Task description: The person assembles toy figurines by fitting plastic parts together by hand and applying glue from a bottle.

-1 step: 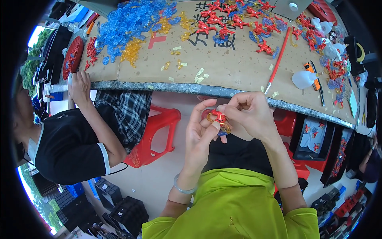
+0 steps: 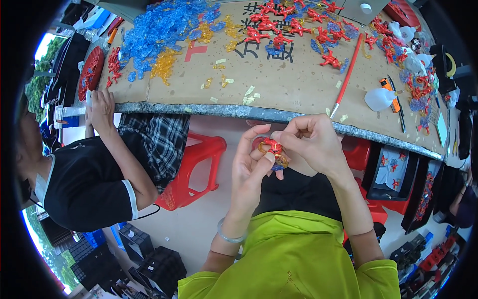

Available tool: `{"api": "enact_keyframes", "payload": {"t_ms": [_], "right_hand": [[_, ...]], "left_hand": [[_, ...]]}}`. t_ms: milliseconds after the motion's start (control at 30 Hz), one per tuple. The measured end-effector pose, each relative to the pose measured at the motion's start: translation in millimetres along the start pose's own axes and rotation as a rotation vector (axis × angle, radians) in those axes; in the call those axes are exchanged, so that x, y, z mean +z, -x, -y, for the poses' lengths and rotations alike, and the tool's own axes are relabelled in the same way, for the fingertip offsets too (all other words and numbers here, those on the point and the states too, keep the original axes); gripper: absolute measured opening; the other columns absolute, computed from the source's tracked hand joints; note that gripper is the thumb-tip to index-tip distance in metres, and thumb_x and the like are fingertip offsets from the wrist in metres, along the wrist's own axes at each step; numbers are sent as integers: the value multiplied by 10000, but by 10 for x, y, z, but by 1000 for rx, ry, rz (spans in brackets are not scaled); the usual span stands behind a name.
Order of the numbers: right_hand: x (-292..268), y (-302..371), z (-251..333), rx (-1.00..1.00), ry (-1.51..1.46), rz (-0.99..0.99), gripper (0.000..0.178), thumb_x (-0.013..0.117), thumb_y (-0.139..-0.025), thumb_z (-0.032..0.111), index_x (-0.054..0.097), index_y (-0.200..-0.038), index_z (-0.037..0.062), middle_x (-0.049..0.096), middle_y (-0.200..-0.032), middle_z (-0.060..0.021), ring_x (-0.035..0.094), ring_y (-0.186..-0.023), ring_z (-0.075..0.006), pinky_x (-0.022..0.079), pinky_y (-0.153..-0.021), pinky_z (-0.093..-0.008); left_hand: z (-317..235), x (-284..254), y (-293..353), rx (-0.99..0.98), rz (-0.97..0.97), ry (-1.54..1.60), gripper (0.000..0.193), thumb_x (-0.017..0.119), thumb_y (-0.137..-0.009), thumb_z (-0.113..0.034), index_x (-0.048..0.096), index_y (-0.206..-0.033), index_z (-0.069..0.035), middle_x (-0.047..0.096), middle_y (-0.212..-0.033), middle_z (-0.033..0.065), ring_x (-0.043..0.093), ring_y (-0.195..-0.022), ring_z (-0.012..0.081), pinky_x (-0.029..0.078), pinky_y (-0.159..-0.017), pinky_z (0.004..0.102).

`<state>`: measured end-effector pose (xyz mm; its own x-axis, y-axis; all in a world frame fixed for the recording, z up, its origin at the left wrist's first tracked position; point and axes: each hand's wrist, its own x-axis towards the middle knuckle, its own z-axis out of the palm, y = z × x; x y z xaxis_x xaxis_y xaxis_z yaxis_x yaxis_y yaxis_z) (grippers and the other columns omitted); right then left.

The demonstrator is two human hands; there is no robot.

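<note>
One small red figure (image 2: 273,146) with translucent yellow and blue parts, at centre of frame, just short of the worktop (image 2: 298,79) edge. Held firmly in left hand (image 2: 249,162), between thumb and fingers. Right hand (image 2: 314,144) at figure's upper end, with thumb and forefinger brought together; cannot tell if gripping. Step in hand, judged by posture: fine fitting or adjusting. Called for next: steady left hold, light right fingertip pressure. Beyond, right of centre: white bottle (image 2: 379,99), red-handled brush (image 2: 347,74). Upper left: yellow pieces (image 2: 166,65), then blue heap (image 2: 164,30).
</note>
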<state>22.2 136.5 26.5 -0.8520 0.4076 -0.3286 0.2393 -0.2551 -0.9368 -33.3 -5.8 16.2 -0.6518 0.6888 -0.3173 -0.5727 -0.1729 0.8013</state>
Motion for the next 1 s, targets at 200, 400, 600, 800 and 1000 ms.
{"api": "enact_keyframes", "payload": {"t_ms": [200,400,600,800,1000], "right_hand": [[-34,-36,-1,33,-54,69,222,654,-841,93,615,-674,-47,616,-578,-58,537,-502,-53,391,-444,-215],[17,-6,-36,-33,4,19,208,614,-883,96,638,-751,-62,634,-637,-57,567,-560,-74,437,-501,-217],[-53,-33,-38,-341,-62,23,117,574,-842,-36,649,-931,-43,632,-918,-67,595,-800,-87,478,-699,-224],[-108,-67,-78,-392,-19,202,100,584,-821,-55,635,-906,-55,621,-904,-73,608,-757,-99,479,-658,-234],[-64,-46,-70,-203,-20,149,58,594,-851,-33,638,-840,-70,624,-728,-80,585,-519,-91,436,-486,-212]], "left_hand": [[14,-54,-15,22,38,-59,433,529,-886,-87,378,-1284,-6,635,-894,156,621,-781,170,485,-570,238],[13,-87,-52,-13,-8,79,396,509,-888,-94,405,-1260,-6,641,-908,161,609,-688,174,449,-562,231],[-21,-87,-112,-143,65,387,407,467,-910,-129,380,-1279,20,605,-892,180,590,-643,205,452,-528,264],[45,-212,-173,-248,292,506,419,418,-952,-240,368,-1280,16,595,-844,172,567,-613,202,447,-531,260],[-11,-216,-124,-190,207,104,454,399,-975,-340,349,-1279,-7,592,-866,170,575,-636,194,424,-571,243]]}}
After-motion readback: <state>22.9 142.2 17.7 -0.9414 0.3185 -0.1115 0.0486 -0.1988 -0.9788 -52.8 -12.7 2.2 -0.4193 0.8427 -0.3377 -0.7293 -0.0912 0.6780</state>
